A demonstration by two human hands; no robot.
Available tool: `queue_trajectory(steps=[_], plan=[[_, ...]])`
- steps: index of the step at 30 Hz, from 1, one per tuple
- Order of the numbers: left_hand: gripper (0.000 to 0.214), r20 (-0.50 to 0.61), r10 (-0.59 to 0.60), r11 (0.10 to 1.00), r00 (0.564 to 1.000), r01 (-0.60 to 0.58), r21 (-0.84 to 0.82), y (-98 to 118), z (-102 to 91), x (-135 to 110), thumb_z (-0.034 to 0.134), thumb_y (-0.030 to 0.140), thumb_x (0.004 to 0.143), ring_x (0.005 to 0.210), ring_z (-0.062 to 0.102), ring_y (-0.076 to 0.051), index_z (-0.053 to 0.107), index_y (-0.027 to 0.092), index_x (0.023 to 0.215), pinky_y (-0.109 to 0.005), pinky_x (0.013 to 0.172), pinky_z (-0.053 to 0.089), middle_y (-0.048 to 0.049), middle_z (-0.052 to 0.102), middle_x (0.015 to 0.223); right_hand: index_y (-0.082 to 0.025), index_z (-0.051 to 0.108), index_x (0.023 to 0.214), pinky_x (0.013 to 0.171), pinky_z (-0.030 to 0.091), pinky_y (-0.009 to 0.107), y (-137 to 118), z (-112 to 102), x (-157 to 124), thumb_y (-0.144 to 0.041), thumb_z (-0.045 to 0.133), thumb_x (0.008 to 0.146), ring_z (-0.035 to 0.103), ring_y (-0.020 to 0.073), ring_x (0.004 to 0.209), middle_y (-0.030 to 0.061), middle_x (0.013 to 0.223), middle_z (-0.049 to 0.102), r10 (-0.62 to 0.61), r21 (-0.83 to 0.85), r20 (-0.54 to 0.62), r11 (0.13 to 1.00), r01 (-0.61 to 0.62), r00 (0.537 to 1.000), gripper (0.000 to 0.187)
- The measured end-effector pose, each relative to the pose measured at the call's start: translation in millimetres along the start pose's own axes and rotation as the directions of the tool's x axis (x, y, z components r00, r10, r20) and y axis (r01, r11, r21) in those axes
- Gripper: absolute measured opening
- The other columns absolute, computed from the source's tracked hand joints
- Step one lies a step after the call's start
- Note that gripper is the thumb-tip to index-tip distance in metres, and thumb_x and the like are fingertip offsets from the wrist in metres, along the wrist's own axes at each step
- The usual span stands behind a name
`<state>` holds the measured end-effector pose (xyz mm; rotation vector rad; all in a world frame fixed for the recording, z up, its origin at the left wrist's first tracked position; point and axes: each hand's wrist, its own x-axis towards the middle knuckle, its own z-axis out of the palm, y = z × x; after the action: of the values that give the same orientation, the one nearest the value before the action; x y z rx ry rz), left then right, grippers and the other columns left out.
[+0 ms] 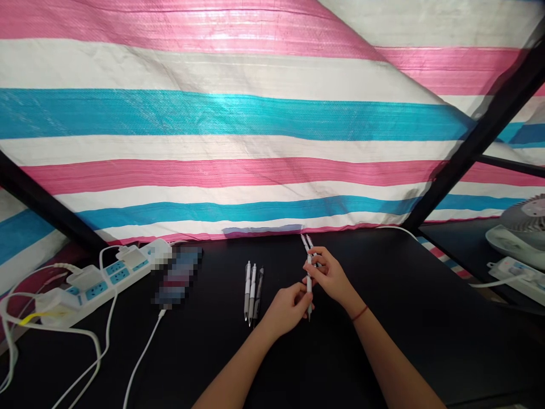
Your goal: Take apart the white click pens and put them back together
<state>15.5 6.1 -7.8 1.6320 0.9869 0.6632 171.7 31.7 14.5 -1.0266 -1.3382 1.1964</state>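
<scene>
A white pen (309,278) points tip-down toward me between my two hands. My left hand (289,307) pinches its lower part near the tip. Higher up, my right hand (327,274) closes its thumb and fingers round the barrel. Behind the right hand, the upper ends of white pens (305,241) stick out; their lower parts are hidden by the fingers, and I cannot tell whether they are held or lie on the table. To the left, two white-and-grey pens (250,292) and a dark pen (258,292) lie side by side on the black table (204,352).
At the left, a white power strip (102,284) holds plugs with looping white cables. A blurred phone (179,277) lies beside it, its charging cable (145,352) running toward me. A striped sheet (255,119) hangs behind. On the right are a fan (528,216) and another power strip (522,278).
</scene>
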Motion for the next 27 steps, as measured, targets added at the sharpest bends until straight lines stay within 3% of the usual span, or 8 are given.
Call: queue_trajectory(steps=[6,10,14,19,27], plan=[[0.033,0.0,-0.005,1.0,1.0,0.005,-0.021,1.8,-0.5,0.0,0.043,0.044,0.089,0.063,0.062,-0.014,0.058,0.015,0.095,-0.026,0.06,0.049,-0.0041,0.068,0.08,-0.025,0.047,0.107,0.052,0.056,0.03,2.2,0.4,0.9,-0.041,0.064,0.077,0.066,0.0169,0.058,-0.0031,0.081,0.055,-0.012,-0.02,-0.039,1.0,0.011,0.999,0.038],[0.032,0.008,-0.002,1.0,1.0,0.002,-0.012,1.9,-0.2,0.2,0.044,0.043,0.088,0.063,0.063,-0.014,0.059,0.015,0.091,-0.026,0.061,0.05,-0.004,0.068,0.081,-0.025,0.048,0.104,0.053,0.056,0.029,3.0,0.1,0.7,-0.039,0.063,0.078,0.066,0.0166,0.058,-0.0037,0.079,0.053,0.006,0.004,0.024,1.0,-0.006,1.0,0.033],[0.032,0.007,0.001,1.0,1.0,-0.001,-0.016,2.0,-0.7,0.2,0.043,0.043,0.088,0.063,0.063,-0.014,0.059,0.016,0.093,-0.026,0.061,0.05,-0.0033,0.068,0.081,-0.025,0.047,0.108,0.052,0.054,0.027,2.5,0.3,0.1,-0.037,0.062,0.08,0.066,0.016,0.058,-0.0038,0.079,0.053,-0.035,-0.025,-0.021,0.999,0.035,0.999,0.034],[0.031,0.014,-0.002,1.0,1.0,0.002,-0.003,4.7,-1.3,-0.8,0.043,0.042,0.088,0.064,0.062,-0.014,0.059,0.015,0.091,-0.026,0.062,0.05,-0.0037,0.068,0.083,-0.024,0.048,0.105,0.053,0.055,0.027,0.8,0.0,0.5,-0.035,0.061,0.081,0.067,0.016,0.059,-0.0042,0.078,0.052,-0.022,-0.013,0.017,1.0,0.023,1.0,0.029],[0.029,0.005,0.0,1.0,1.0,0.0,-0.028,7.7,-1.8,-1.0,0.044,0.04,0.088,0.063,0.062,-0.014,0.058,0.015,0.09,-0.025,0.061,0.05,-0.0033,0.067,0.077,-0.024,0.045,0.109,0.053,0.054,0.028,3.9,-0.4,2.1,-0.038,0.061,0.08,0.066,0.0161,0.059,-0.0035,0.08,0.054,0.007,-0.046,-0.017,0.999,-0.008,1.0,0.036]])
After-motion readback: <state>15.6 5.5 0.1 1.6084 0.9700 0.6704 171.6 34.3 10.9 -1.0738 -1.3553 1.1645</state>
